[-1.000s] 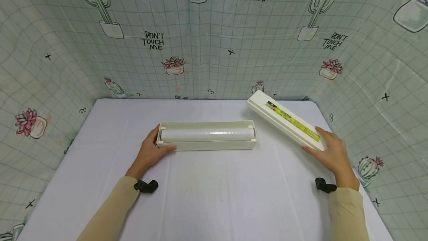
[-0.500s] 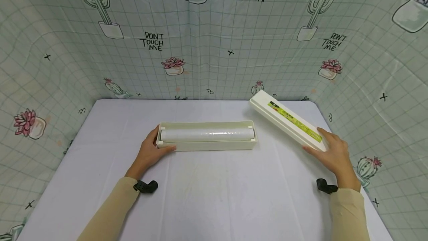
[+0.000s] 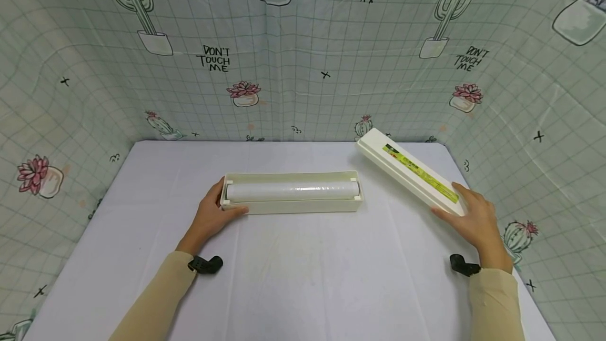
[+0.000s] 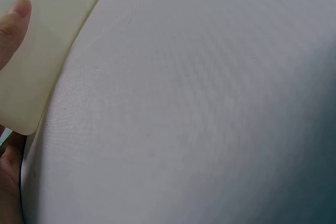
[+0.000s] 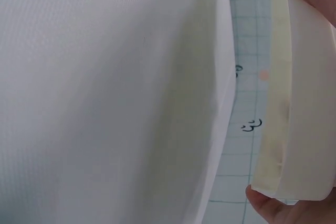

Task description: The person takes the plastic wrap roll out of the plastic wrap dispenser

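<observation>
A long cream plastic-wrap box [image 3: 293, 207] lies on the table in the head view, its top uncovered. Inside it sits a roll of cling film [image 3: 293, 190]. My left hand [image 3: 210, 214] grips the box's left end, thumb along the front wall; the left wrist view shows that thumb on the box wall [image 4: 52, 40]. Off to the right, my right hand [image 3: 473, 220] holds the matching lid [image 3: 412, 172], which has a yellow-green label, by its near end. The lid slants up toward the far left, raised off the table in the right wrist view, where its pale side [image 5: 310, 103] shows.
A white cloth covers the table [image 3: 293, 278]. Behind and on both sides hangs a grid-patterned curtain [image 3: 303, 41] with cactus prints, close to the table's back edge. Each wrist wears a black camera [image 3: 205, 264].
The lid in my right hand has shifted slightly to the right and toward me. My left hand and the box have stayed in place.
</observation>
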### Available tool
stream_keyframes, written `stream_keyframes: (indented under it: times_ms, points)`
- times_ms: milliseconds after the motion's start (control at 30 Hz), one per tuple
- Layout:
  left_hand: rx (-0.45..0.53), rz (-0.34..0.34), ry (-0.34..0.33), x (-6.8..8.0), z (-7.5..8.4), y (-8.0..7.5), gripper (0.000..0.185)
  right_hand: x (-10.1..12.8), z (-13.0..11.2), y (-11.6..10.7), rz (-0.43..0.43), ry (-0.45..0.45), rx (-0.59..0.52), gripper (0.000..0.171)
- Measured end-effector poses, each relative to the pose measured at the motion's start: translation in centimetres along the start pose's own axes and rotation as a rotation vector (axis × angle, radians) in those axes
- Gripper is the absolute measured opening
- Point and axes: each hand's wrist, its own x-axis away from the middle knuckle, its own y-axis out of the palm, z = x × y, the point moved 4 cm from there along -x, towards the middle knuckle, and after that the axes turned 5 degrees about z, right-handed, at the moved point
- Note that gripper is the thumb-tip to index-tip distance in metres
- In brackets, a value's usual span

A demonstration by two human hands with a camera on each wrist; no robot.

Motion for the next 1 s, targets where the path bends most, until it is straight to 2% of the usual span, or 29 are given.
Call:
stream_keyframes:
  times_ms: [500, 1000]
  points:
    - [-0.029, -0.002, 0.009, 0.02, 0.13, -0.18, 0.107, 0.29, 0.52, -0.21, -0.006, 0.021, 0.033, 0.097]
    - [-0.014, -0.002, 0.006, -0.02, 0.15, -0.21, 0.107, 0.76, 0.76, -0.44, 0.006, 0.034, 0.026, 0.099]
